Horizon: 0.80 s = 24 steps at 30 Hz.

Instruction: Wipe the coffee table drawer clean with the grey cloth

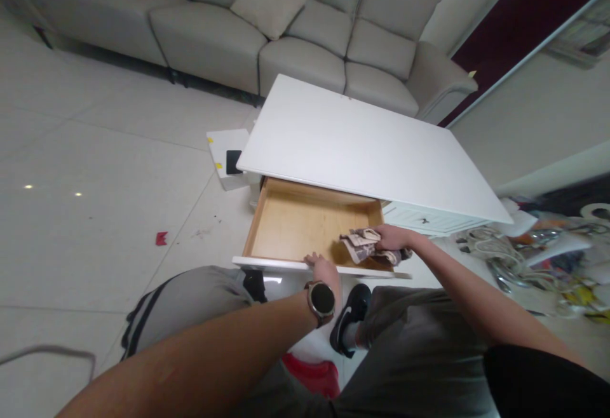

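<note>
A wooden drawer [295,218] with a white front panel [274,263] is pulled out from a white coffee table [362,138]. My left hand [325,270], with a round watch [321,298] on its wrist, has its fingers hooked over the top edge of that panel. A folded, patterned brown and cream cloth [359,244] is bunched in my right hand [394,237], at the drawer's right side. Part of the cloth hangs past the drawer wall. Bare wood shows across the drawer's bottom.
Behind the table stands a grey sofa [204,30] with a cushion [269,0]. A white box [226,141] with a black item on it is left of the table. Cables [495,246] and clutter lie at right. Between my feet is a red object [312,375].
</note>
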Tool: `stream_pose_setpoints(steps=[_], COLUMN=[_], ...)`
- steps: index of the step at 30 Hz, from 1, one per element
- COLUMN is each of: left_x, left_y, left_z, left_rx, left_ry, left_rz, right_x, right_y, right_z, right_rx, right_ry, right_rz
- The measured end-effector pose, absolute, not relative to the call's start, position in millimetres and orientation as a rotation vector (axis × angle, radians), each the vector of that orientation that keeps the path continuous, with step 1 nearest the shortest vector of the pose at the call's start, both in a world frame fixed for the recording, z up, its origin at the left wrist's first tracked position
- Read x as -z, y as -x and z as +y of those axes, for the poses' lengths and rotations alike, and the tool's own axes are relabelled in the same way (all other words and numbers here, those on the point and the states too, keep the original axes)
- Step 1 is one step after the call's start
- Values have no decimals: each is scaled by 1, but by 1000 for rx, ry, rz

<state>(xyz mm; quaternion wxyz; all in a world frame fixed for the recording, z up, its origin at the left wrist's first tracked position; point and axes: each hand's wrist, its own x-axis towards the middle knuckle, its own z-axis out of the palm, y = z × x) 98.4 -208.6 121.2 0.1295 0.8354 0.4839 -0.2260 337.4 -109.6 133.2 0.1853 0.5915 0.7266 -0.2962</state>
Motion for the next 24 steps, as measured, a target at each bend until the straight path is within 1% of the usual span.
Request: stream_pose_setpoints(steps=[1, 3, 6, 10, 14, 19, 21, 24], left_x=[-125, -133, -139, -133, -126, -121, -117, -113], left_y=[-100, -100, -98, -90, -85, -84, -84, -87], left_z=[-214, -224, -237, -246, -254, -262, -263, -261], left_rx=[612, 481, 293, 243, 169, 183, 214, 279], left_ry=[-2465, -2541, -2564, -2631, -2709, -2710, -2648, -2551], left_rz=[1372, 1150, 722, 427, 389, 394, 414, 474], right_x=[-138, -142, -134, -118, -111, -103, -99, -97], right_y=[-340, -345, -343, -314, -247, -119, -73, -38], right_z=[-116, -132, -153, -152, -127, -97, -90, -84], right_rx=[922, 1016, 965, 1009, 1215, 1347, 1333, 1154], right_ry=[-1581, -1460, -1494, -1502, -1356, -1132, -1062, -980], right_rz=[1990, 1930, 2008, 2048, 2164, 2311, 2414, 2461])
